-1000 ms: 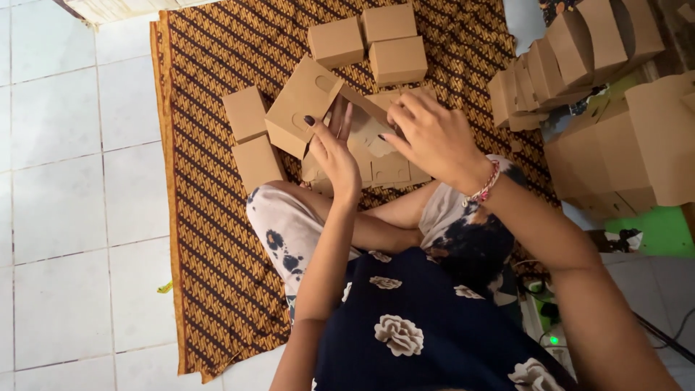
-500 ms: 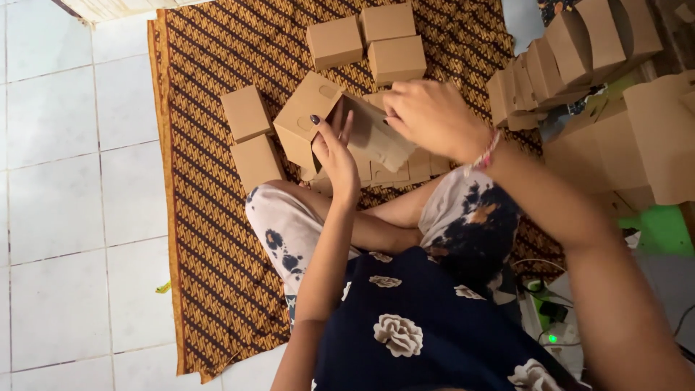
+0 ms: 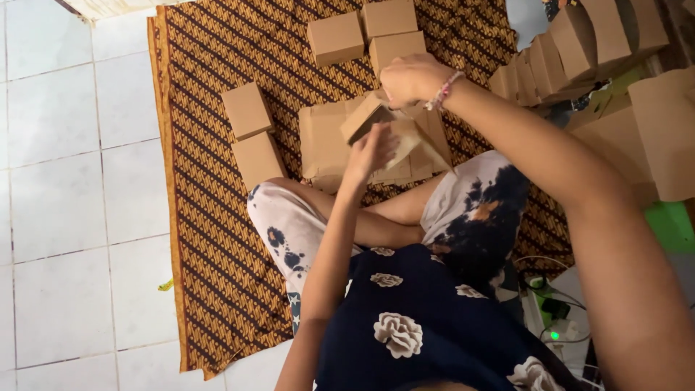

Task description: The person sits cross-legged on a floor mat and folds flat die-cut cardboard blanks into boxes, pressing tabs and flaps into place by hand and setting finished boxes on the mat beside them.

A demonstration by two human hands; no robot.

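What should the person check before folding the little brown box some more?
1. Both hands on the half-folded brown cardboard box: ok, left hand under, right hand on top.
2. Flaps tucked in: cannot tell, hands hide them.
3. Flat cardboard blanks within reach: ok, beneath the hands.
4. Finished square brown boxes out of the way: ok, on the patterned brown mat.
5. Cables near the knee: cannot tell.

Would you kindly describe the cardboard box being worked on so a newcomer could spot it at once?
Start at the brown patterned mat on the white tiled floor, then find the stack of flat cardboard blanks before the person's crossed legs. Above it, the half-folded box sits between the left hand and right hand. Unlike the closed boxes nearby, its flaps are open and it is off the mat.
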